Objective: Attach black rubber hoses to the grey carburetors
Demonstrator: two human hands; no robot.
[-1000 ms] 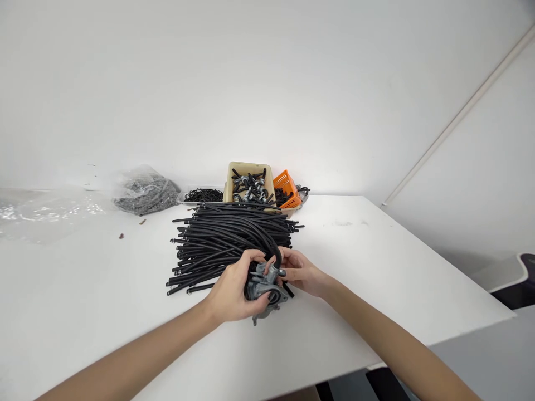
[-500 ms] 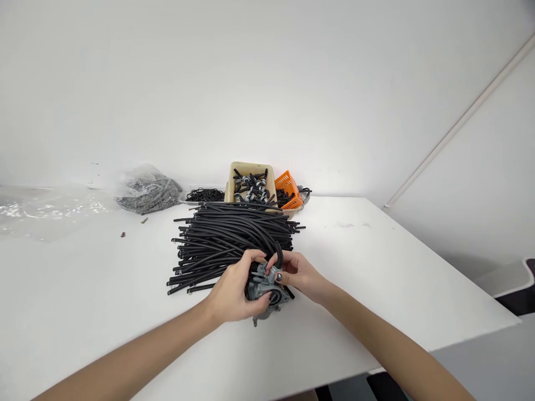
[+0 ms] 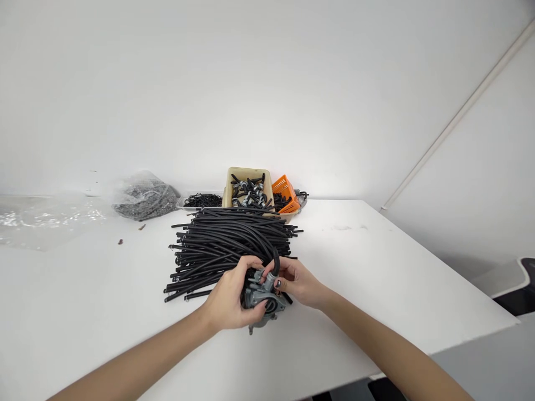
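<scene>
A grey metal carburetor [image 3: 261,301] is held above the front edge of a heap of black rubber hoses [image 3: 225,236]. My left hand [image 3: 232,298] is closed around its left side, thumb across the front near the round bore. At the top, my right hand [image 3: 296,283] pinches the silver cap [image 3: 271,280] between thumb and fingers. A curved black rubber elbow [image 3: 276,260] rises out of that cap. Part of the carburetor's back is hidden behind my fingers.
Behind the hoses stand a cream bin [image 3: 229,181] of caps with black elbows, an orange basket [image 3: 287,186] of black parts, and a clear tray [image 3: 180,203] of thin black rings. A plastic bag [image 3: 144,195] of small dark parts lies left. The white table [image 3: 376,267] ends at right.
The view has shifted slightly, so the table things sit a little lower and to the left. Both hands keep the same hold on the carburetor and its cap.
</scene>
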